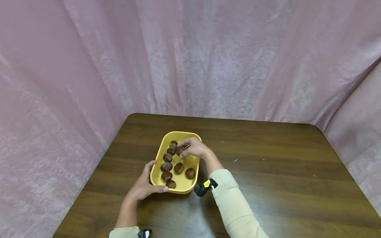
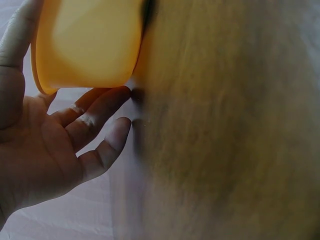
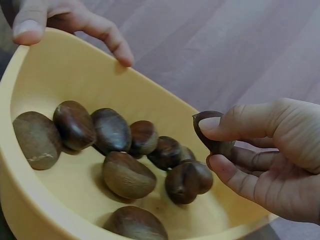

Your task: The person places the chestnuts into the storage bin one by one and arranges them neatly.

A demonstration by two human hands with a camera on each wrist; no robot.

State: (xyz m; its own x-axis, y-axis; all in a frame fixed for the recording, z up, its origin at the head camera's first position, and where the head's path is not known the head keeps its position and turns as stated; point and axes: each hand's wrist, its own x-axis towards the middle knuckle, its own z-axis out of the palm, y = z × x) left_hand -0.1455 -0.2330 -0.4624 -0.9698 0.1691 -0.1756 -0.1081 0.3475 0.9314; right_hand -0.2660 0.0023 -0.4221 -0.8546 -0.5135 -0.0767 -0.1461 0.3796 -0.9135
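A yellow plastic container (image 1: 183, 190) holds several brown chestnuts (image 1: 166, 166). Some of them line its left side in a row; a chestnut (image 1: 179, 168) sits near the middle and another (image 1: 190, 173) by the right wall. My left hand (image 1: 142, 188) grips the near left corner, thumb on the near rim and fingers along the left side. In the left wrist view, fingertips (image 2: 120, 95) curl below the container's wall. Over the container, my right hand (image 1: 194, 147) pinches one chestnut (image 3: 220, 146) between thumb and fingers, raised above the others in the right wrist view.
The container stands on the left part of a brown wooden table (image 1: 268, 172). Small pale scraps (image 1: 235, 160) lie on the tabletop to its right. Pink curtains (image 1: 208, 59) hang behind the table and at its sides.
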